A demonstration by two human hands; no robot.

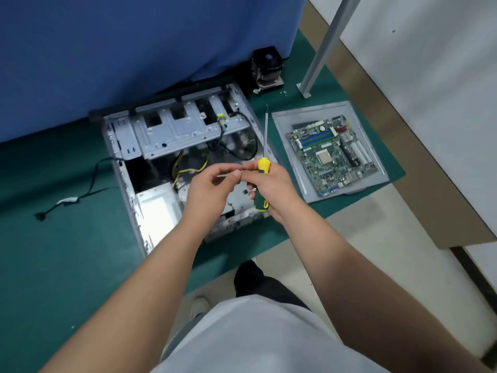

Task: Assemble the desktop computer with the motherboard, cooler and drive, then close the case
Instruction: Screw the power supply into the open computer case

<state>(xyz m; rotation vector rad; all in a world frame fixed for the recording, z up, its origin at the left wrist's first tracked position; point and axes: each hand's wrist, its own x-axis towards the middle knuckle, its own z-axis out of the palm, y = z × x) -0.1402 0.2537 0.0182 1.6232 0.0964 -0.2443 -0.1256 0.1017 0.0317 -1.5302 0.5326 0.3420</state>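
Note:
The open grey computer case [126,168] lies on its side on the green mat, drive bays at the far end, yellow and black cables inside. My right hand [274,189] grips a yellow-and-green screwdriver [264,168] over the case, its shaft pointing away from me. My left hand [209,189] hovers beside it, fingers loosely curled, thumb near the right hand; whether it pinches a small part I cannot tell. The green motherboard [332,154] rests on the grey side panel [301,173] to the right. The black cooler [267,68] stands behind the case.
A black cable [67,201] with a connector trails on the mat left of the case. Small screws [283,92] lie near the cooler. A grey post [322,47] stands at the back right. A blue curtain [134,49] hangs behind. The mat's edge runs close to my knees.

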